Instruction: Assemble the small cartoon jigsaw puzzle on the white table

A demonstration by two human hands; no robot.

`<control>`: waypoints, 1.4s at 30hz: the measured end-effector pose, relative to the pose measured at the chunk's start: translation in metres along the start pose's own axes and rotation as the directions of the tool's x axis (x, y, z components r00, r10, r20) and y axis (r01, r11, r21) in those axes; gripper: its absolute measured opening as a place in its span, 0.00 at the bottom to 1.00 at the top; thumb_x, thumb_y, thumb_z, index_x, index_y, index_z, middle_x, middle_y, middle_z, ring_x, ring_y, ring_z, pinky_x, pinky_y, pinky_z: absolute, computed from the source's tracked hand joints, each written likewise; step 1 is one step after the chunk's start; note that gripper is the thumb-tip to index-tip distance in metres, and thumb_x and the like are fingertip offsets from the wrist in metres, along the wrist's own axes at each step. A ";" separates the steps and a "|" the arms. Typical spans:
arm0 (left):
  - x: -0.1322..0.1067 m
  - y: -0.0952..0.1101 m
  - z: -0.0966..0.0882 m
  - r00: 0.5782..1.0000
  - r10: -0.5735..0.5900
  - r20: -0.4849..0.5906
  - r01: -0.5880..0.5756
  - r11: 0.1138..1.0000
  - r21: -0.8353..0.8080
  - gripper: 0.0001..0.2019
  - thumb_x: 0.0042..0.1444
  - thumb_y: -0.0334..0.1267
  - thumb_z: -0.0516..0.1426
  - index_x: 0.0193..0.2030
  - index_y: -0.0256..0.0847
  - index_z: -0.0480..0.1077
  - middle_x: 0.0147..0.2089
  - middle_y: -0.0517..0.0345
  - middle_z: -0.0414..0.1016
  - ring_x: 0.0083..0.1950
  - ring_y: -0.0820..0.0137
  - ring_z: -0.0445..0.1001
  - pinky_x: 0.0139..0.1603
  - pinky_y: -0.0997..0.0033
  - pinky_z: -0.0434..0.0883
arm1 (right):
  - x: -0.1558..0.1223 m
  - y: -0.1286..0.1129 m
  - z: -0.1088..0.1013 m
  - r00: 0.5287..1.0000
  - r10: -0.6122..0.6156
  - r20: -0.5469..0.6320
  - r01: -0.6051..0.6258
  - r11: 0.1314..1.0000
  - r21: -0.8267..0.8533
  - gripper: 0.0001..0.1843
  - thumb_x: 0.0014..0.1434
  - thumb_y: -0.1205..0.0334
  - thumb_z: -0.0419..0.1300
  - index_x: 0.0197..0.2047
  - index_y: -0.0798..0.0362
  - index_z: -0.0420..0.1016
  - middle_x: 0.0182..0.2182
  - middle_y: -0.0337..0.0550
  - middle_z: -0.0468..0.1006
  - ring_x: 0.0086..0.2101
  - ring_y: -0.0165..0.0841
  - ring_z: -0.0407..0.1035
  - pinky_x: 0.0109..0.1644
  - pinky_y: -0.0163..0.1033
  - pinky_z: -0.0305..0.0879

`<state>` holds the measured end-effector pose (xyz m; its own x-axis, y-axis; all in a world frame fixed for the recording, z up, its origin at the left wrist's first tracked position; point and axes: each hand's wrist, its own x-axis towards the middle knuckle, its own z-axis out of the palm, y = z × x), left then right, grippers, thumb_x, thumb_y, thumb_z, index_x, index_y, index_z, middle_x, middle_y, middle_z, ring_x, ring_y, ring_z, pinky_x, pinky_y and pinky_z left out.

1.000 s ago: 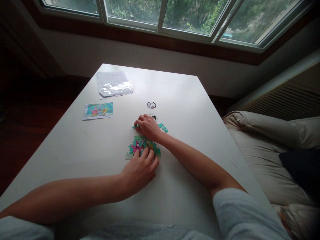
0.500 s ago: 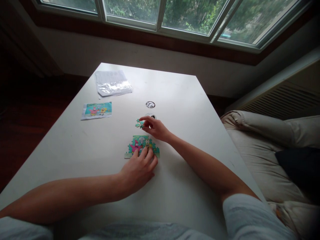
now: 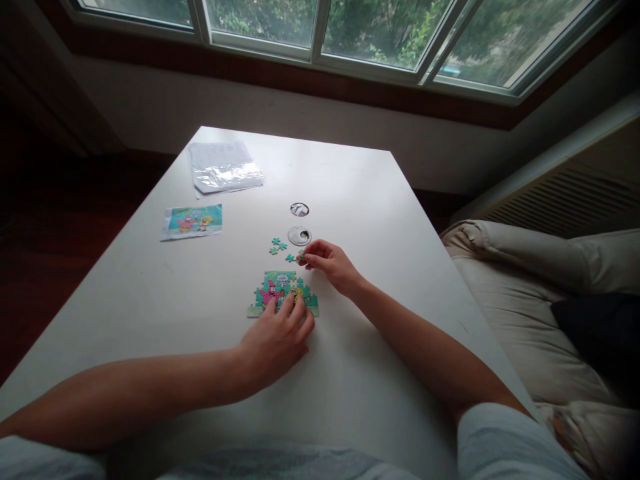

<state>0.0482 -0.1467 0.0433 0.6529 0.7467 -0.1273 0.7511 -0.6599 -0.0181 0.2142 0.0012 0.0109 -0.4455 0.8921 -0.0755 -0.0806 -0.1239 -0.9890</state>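
Under the left hand (image 3: 280,337) lies a SpongeBob jigsaw (image 3: 281,285).

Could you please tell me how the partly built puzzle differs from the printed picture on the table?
The puzzle has a ragged, stepped outline of interlocking pieces, while the printed picture is one whole sheet. The left hand rests on the puzzle and hides part of it; no hand touches the printed picture. Both show a pink and a yellow figure against blue-green.
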 end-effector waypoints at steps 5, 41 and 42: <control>0.001 -0.001 0.001 1.000 0.001 -0.003 -0.001 1.000 0.000 0.27 0.66 0.48 0.56 0.65 0.33 0.63 0.71 0.31 0.60 0.72 0.45 0.59 0.65 0.44 0.65 | 0.000 0.006 -0.004 0.999 -0.029 -0.028 0.029 1.000 0.010 0.16 0.51 0.54 0.73 0.39 0.51 0.78 0.30 0.36 0.76 0.30 0.28 0.66 0.34 0.35 0.60; -0.001 -0.001 0.008 0.999 0.005 -0.039 -0.005 1.000 0.011 0.28 0.64 0.48 0.58 0.64 0.32 0.63 0.68 0.31 0.63 0.71 0.44 0.60 0.64 0.44 0.66 | -0.022 0.018 0.020 0.943 -0.283 0.175 0.302 0.507 -0.807 0.06 0.57 0.68 0.67 0.30 0.51 0.75 0.31 0.38 0.74 0.37 0.35 0.64 0.47 0.41 0.59; -0.001 -0.001 0.008 0.999 0.004 -0.039 -0.004 1.000 0.010 0.28 0.64 0.48 0.58 0.64 0.32 0.63 0.68 0.31 0.63 0.71 0.44 0.60 0.64 0.44 0.66 | -0.022 0.018 0.020 0.942 -0.283 0.180 0.304 0.490 -0.817 0.06 0.58 0.67 0.67 0.31 0.51 0.75 0.31 0.39 0.74 0.37 0.35 0.64 0.48 0.42 0.59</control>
<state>0.0462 -0.1472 0.0358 0.6594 0.7465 -0.0887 0.7476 -0.6636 -0.0275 0.2050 -0.0291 -0.0031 -0.5576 0.7970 0.2320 0.5539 0.5654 -0.6111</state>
